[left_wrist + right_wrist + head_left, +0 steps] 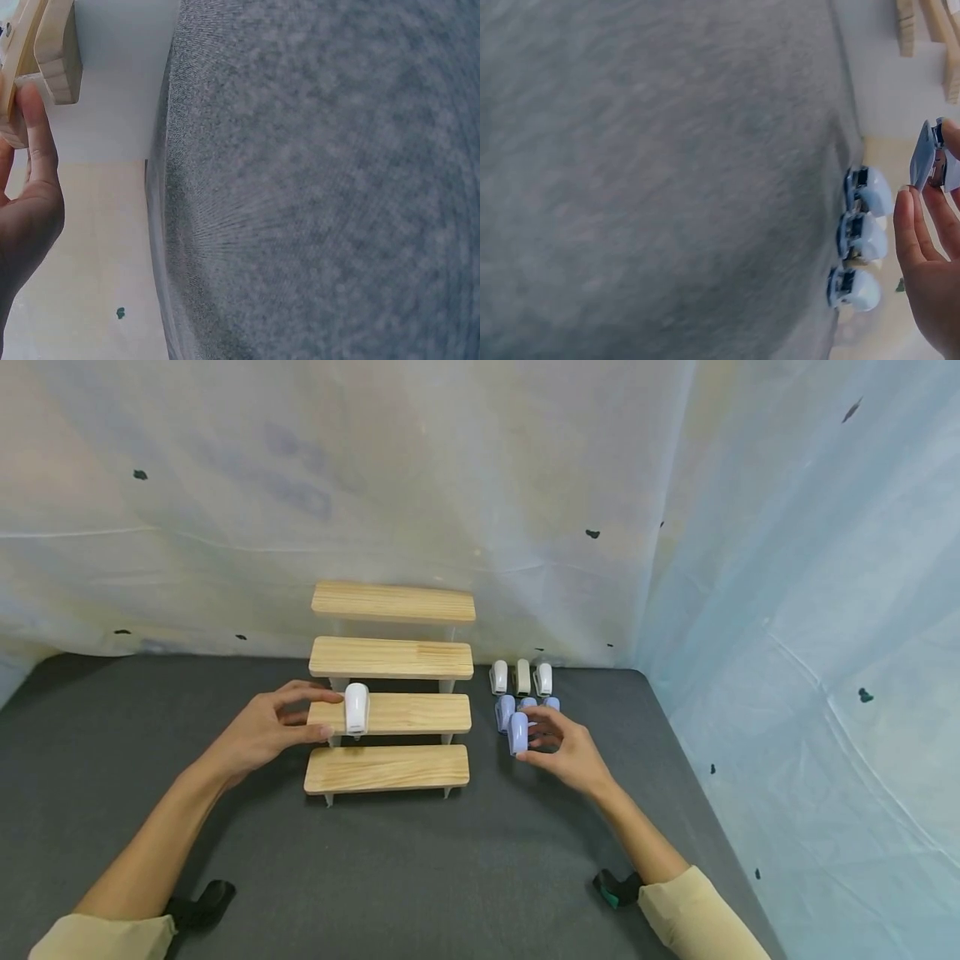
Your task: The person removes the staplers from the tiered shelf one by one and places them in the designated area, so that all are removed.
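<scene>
A white mini stapler [356, 708] stands near the left end of the third wooden step from the top [412, 713]. My left hand [262, 727] is at that end, its forefinger tip close beside the stapler and its thumb at the step's front edge. In the left wrist view, the thumb [41, 142] touches the wood; whether the forefinger touches the stapler I cannot tell. With thumb and fingers, my right hand [566, 752] pinches a lavender mini stapler [518, 733] raised off the mat, its metal underside visible in the right wrist view.
Just behind the held stapler are several lavender staplers [506, 710], with a row of white and beige staplers [522, 677] farther back. The four-step stand [386, 768] sits left of them on a dark grey mat [420, 877]. Pale sheeting [480, 485] hangs behind and at right.
</scene>
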A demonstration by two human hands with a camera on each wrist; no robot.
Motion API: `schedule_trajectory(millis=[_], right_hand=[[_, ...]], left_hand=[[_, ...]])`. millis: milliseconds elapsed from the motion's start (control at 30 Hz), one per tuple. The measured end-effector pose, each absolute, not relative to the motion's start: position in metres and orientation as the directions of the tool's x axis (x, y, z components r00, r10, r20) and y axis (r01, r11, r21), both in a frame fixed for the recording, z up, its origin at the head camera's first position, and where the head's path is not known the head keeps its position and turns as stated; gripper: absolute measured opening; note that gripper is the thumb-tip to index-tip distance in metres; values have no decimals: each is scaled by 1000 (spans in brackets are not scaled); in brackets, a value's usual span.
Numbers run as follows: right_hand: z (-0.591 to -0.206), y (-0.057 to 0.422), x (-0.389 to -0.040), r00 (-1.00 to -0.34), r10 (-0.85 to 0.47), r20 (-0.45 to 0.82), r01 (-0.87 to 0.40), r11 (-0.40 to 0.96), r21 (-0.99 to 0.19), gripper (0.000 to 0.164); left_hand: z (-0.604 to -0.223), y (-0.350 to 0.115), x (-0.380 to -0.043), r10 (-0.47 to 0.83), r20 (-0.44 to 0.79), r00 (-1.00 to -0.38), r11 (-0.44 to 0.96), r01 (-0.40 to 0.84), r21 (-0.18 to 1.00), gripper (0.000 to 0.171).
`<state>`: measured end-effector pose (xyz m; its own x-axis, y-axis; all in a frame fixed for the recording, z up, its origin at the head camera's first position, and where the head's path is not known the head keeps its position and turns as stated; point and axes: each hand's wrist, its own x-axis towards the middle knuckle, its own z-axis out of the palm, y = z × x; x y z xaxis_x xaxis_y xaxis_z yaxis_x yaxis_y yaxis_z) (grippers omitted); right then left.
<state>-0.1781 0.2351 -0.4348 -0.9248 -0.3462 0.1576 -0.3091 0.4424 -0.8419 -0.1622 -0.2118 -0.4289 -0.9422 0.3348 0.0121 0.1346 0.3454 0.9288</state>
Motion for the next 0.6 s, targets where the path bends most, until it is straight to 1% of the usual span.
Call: schedule_trajectory(millis=[233,467,600], right_hand=[[-444,244,-176,-932,-334,137,-285,447,-848,66],[-455,247,-175,-948,-311,71,-224,492,-841,64],[-461,248,-175,-946,-317,74,-236,514,-825,63]], left_hand=[[-428,-212,-162,330,17,-944,351,139,926,52],[-428,-212,-162,330,7,-944,343,127,931,53],[-428,-212,-161,330,15,-944,348,136,928,51]])
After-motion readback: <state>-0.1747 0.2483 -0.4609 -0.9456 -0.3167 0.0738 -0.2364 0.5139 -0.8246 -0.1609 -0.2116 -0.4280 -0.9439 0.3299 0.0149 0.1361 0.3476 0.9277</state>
